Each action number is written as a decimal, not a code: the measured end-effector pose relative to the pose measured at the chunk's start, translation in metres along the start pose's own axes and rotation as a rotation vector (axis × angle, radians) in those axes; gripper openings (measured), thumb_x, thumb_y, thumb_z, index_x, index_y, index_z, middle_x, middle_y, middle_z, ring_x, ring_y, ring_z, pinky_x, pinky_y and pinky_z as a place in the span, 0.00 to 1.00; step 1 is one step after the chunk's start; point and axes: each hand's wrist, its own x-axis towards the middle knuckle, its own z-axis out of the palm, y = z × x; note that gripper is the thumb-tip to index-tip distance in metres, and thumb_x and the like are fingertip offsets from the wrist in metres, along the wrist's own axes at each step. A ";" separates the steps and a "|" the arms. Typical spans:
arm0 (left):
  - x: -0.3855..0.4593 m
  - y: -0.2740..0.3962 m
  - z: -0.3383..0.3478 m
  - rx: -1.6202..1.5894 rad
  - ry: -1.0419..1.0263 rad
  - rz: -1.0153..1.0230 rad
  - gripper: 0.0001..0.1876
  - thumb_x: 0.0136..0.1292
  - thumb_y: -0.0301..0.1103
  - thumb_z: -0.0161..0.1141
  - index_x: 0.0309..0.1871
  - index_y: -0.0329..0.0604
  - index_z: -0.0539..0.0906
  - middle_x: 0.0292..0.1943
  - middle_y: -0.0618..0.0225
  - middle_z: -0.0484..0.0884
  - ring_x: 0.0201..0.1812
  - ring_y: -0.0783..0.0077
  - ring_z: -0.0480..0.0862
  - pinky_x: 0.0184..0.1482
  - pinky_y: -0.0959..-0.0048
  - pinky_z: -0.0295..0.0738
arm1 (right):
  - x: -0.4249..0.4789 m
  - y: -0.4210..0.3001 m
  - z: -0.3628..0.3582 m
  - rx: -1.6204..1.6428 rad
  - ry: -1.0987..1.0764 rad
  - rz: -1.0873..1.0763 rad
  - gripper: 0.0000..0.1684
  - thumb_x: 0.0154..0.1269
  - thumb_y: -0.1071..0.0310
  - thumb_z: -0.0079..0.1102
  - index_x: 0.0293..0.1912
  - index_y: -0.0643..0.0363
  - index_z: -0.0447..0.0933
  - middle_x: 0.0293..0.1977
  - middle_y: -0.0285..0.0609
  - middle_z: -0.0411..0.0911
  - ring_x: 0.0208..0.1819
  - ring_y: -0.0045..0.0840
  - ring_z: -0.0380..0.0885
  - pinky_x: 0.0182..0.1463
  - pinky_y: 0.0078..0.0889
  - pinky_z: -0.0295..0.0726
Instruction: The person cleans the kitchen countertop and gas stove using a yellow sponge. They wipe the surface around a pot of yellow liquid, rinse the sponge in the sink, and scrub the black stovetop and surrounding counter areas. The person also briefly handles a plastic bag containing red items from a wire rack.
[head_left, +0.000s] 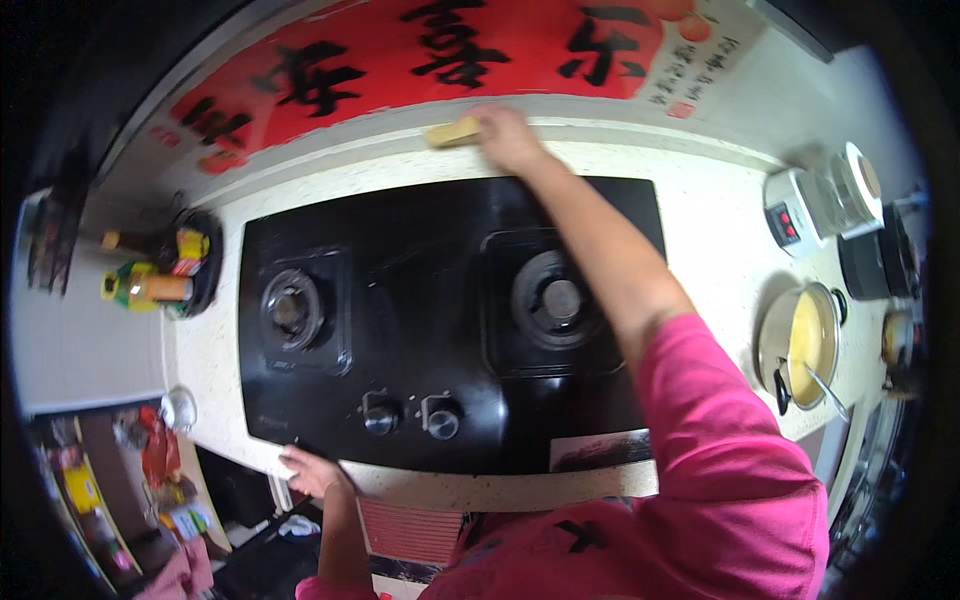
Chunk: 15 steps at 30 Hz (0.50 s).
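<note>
Stretched out over the cooktop, my right hand (504, 136) grips a yellow sponge or folded cloth (452, 133) at the ledge along the back wall. Motion blurs this hand, so its fingers are hard to make out. My left hand (311, 472) rests at the counter's front edge, left of the knobs, fingers apart and holding nothing visible. Between the hands lies a black glass gas cooktop (420, 300). It has a left burner (289, 309), a right burner (559, 300) partly behind my forearm, and two control knobs (381, 418). No pan supports sit on the burners.
On the right stand a steel pot (776, 341) of yellow liquid with a spoon handle (825, 390), and a white appliance (795, 214) with a glass jar. Bottles (157, 287) occupy a black tray at left, with a small metal bowl (178, 409) nearer. A red calligraphy banner (517, 60) covers the back wall.
</note>
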 end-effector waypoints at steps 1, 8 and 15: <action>0.000 0.003 -0.001 -0.028 0.008 0.020 0.38 0.66 0.68 0.24 0.71 0.57 0.58 0.56 0.39 0.65 0.56 0.42 0.71 0.57 0.52 0.67 | -0.007 -0.002 -0.014 0.079 0.143 0.110 0.16 0.58 0.73 0.48 0.46 0.61 0.77 0.43 0.53 0.77 0.46 0.46 0.74 0.54 0.42 0.72; -0.005 -0.009 -0.004 -0.120 0.061 0.054 0.36 0.66 0.66 0.28 0.70 0.55 0.61 0.55 0.40 0.66 0.56 0.43 0.71 0.57 0.53 0.65 | -0.064 0.018 -0.136 -0.601 0.159 -0.290 0.16 0.54 0.75 0.55 0.45 0.56 0.76 0.36 0.47 0.75 0.44 0.42 0.73 0.49 0.40 0.73; -0.002 -0.012 -0.001 -0.323 0.052 0.223 0.27 0.73 0.47 0.35 0.68 0.38 0.62 0.58 0.35 0.61 0.57 0.43 0.69 0.60 0.59 0.62 | -0.024 0.025 -0.046 -0.746 0.012 -0.167 0.13 0.56 0.71 0.56 0.44 0.54 0.73 0.36 0.46 0.76 0.39 0.42 0.76 0.40 0.44 0.76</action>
